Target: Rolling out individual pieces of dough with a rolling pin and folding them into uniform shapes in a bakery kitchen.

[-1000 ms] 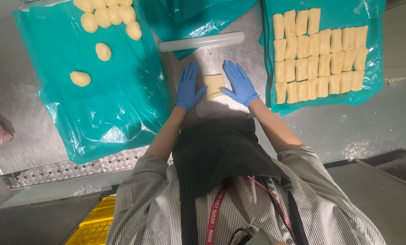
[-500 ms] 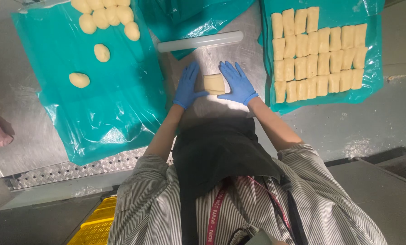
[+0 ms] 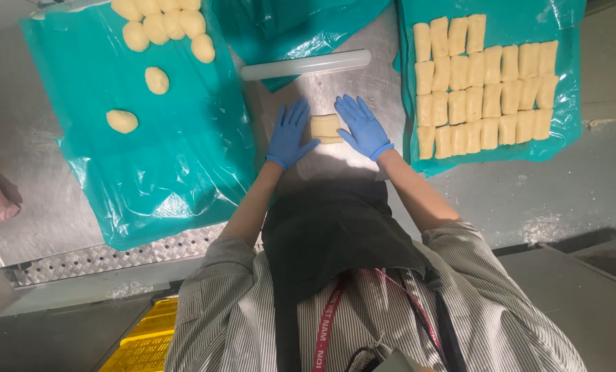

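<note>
dough piece (image 3: 325, 128) is lying flat on the steel bench (image 3: 335, 86), between the two blue-gloved hands. left hand (image 3: 289, 134) is pressing open-palmed against its left edge and right hand (image 3: 363, 127) against its right edge; the hands are apart, fingers spread, neither closing around anything. judging by how things lie, the work is looking well along: on the right sheet (image 3: 563, 27), shaped sticks (image 3: 484, 86) are sitting in three rows, about twenty-five in all. on the left sheet (image 3: 177, 172), roughly eight round balls (image 3: 158, 79) are waiting unshaped, most clustered at the far edge, two lying loose nearer. one white rolling pin (image 3: 306, 64) is resting on the bench just beyond the hands. so one piece is in hand, and the balls are looking like what is left.
</note>
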